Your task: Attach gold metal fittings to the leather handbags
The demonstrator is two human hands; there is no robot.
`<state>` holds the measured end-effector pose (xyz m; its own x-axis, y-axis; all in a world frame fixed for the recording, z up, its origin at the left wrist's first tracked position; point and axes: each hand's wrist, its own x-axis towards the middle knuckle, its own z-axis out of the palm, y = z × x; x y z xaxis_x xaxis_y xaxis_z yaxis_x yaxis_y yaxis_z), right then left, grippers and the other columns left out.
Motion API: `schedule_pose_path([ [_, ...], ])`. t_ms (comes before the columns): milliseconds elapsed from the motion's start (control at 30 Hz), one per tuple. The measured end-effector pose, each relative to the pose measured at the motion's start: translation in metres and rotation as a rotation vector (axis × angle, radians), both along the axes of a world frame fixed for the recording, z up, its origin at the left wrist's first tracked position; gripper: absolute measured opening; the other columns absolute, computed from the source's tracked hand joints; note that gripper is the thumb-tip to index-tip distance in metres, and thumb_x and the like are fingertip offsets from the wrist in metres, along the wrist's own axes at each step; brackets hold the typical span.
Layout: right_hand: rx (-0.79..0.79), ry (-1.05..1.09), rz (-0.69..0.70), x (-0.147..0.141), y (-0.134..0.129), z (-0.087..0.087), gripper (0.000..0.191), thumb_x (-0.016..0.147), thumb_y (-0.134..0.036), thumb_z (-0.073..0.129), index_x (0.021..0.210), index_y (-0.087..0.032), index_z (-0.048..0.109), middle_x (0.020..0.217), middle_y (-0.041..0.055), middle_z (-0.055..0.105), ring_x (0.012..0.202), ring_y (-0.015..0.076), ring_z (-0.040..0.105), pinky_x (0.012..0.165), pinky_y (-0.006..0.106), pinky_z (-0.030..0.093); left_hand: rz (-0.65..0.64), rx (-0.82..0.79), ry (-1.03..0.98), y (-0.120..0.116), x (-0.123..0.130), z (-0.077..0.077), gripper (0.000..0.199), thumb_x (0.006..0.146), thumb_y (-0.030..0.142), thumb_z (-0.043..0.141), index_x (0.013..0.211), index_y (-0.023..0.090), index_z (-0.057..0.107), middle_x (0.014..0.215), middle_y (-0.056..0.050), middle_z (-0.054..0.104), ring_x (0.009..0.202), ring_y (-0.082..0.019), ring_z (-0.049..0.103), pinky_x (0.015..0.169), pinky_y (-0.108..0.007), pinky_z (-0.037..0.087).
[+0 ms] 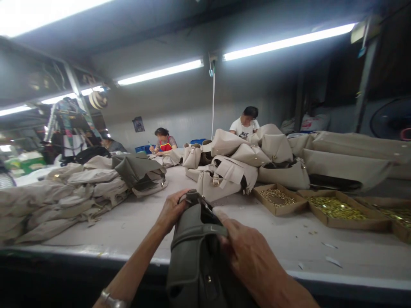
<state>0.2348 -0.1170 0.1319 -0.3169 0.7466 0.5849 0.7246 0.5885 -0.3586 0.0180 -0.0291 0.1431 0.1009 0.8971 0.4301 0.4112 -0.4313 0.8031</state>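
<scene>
A dark olive-grey handbag stands tilted at the table's near edge, its lower part running out of the bottom of the view. My left hand grips the bag's far top corner, with the thumb on the near side. On the right side, my right hand is closed on the strap and edge near the bag's opening; its thumb points forward. The fingertips of my right hand are partly hidden behind the bag. A small metal fitting shows on the bag's lower front.
Cardboard trays of small gold-coloured hardware sit on the table at right. Beige bags are heaped behind them. Beige pieces pile up at left, with a dark bag on top. Co-workers sit across.
</scene>
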Motion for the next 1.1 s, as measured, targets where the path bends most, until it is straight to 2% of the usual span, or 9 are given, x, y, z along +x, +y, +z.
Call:
schedule_pose_path([
  [167, 0.05, 0.011, -0.125, 0.055, 0.012, 0.008, 0.042, 0.09, -0.024, 0.038, 0.13, -0.017, 0.05, 0.098, 0.0103, 0.071, 0.085, 0.0236, 0.068, 0.071, 0.032, 0.049, -0.201, -0.14, 0.031, 0.043, -0.004, 0.023, 0.041, 0.067, 0.043, 0.067, 0.098, 0.016, 0.071, 0.089, -0.007, 0.073, 0.086, -0.026, 0.067, 0.08, -0.036, 0.052],
  [300, -0.192, -0.107, -0.418, 0.094, 0.056, -0.04, 0.037, 0.091, -0.025, 0.036, 0.121, -0.011, 0.054, 0.093, 0.0145, 0.07, 0.083, 0.0281, 0.067, 0.071, 0.036, 0.046, -0.132, -0.14, 0.048, 0.057, -0.008, 0.041, 0.039, 0.055, 0.039, 0.076, 0.085, 0.015, 0.072, 0.09, -0.011, 0.073, 0.09, -0.029, 0.065, 0.083, -0.04, 0.051],
  [400, -0.412, -0.222, -0.527, 0.107, 0.083, -0.082, 0.032, 0.092, -0.022, 0.037, 0.114, -0.008, 0.054, 0.09, 0.016, 0.07, 0.083, 0.0293, 0.067, 0.07, 0.036, 0.045, 0.023, -0.009, 0.039, 0.024, -0.009, 0.069, 0.038, 0.067, 0.04, 0.069, 0.098, 0.017, 0.069, 0.108, -0.01, 0.069, 0.107, -0.027, 0.059, 0.093, -0.039, 0.046],
  [500, -0.348, -0.261, -0.59, 0.11, 0.096, -0.101, 0.035, 0.092, -0.022, 0.04, 0.122, -0.007, 0.049, 0.1, 0.0181, 0.067, 0.088, 0.0291, 0.066, 0.071, 0.037, 0.046, 0.056, 0.213, 0.149, -0.033, 0.003, 0.09, 0.028, 0.083, 0.04, 0.055, 0.1, 0.021, 0.067, 0.106, -0.007, 0.068, 0.101, -0.023, 0.061, 0.081, -0.032, 0.052],
  [567, -0.275, -0.286, -0.61, 0.107, 0.101, -0.1, 0.032, 0.09, -0.022, 0.044, 0.119, -0.008, 0.052, 0.102, 0.0185, 0.066, 0.088, 0.03, 0.066, 0.07, 0.038, 0.047, 0.038, 0.178, 0.23, -0.062, 0.016, 0.083, 0.026, 0.088, 0.041, 0.051, 0.1, 0.024, 0.066, 0.102, -0.004, 0.068, 0.087, -0.018, 0.064, 0.075, -0.027, 0.053],
  [667, -0.148, -0.241, -0.597, 0.093, 0.104, -0.084, 0.027, 0.087, -0.027, 0.053, 0.106, -0.01, 0.061, 0.104, 0.0185, 0.065, 0.097, 0.0339, 0.061, 0.076, 0.044, 0.048, -0.095, -0.13, 0.214, -0.072, 0.032, 0.042, 0.031, 0.091, 0.043, 0.043, 0.108, 0.025, 0.062, 0.109, -0.005, 0.065, 0.099, -0.019, 0.061, 0.08, -0.028, 0.053],
  [833, -0.094, 0.184, -0.127, 0.034, 0.108, -0.034, 0.046, 0.089, -0.042, 0.05, 0.12, -0.009, 0.055, 0.122, 0.0167, 0.059, 0.116, 0.0274, 0.052, 0.099, 0.04, 0.04, -0.015, -0.333, -0.043, -0.038, 0.035, -0.02, 0.032, 0.088, 0.044, 0.048, 0.104, 0.018, 0.059, 0.109, -0.01, 0.062, 0.102, -0.023, 0.06, 0.086, -0.035, 0.05],
  [967, -0.285, 0.286, 0.146, -0.018, 0.116, -0.013, 0.05, 0.08, -0.041, 0.059, 0.118, -0.009, 0.056, 0.116, 0.0152, 0.061, 0.11, 0.0252, 0.055, 0.095, 0.037, 0.042, 0.047, -0.41, -0.397, -0.02, 0.033, -0.025, 0.035, 0.082, 0.047, 0.057, 0.095, 0.015, 0.058, 0.099, -0.01, 0.061, 0.094, -0.023, 0.061, 0.077, -0.034, 0.052],
  [1100, -0.173, 0.234, 0.087, -0.047, 0.109, -0.036, 0.045, 0.081, -0.019, 0.054, 0.125, -0.011, 0.051, 0.121, 0.0141, 0.058, 0.112, 0.0238, 0.053, 0.095, 0.037, 0.044, 0.109, -0.468, -0.578, -0.012, 0.03, -0.024, 0.043, 0.073, 0.053, 0.066, 0.084, 0.012, 0.058, 0.083, -0.009, 0.062, 0.08, -0.02, 0.062, 0.07, -0.031, 0.053],
])
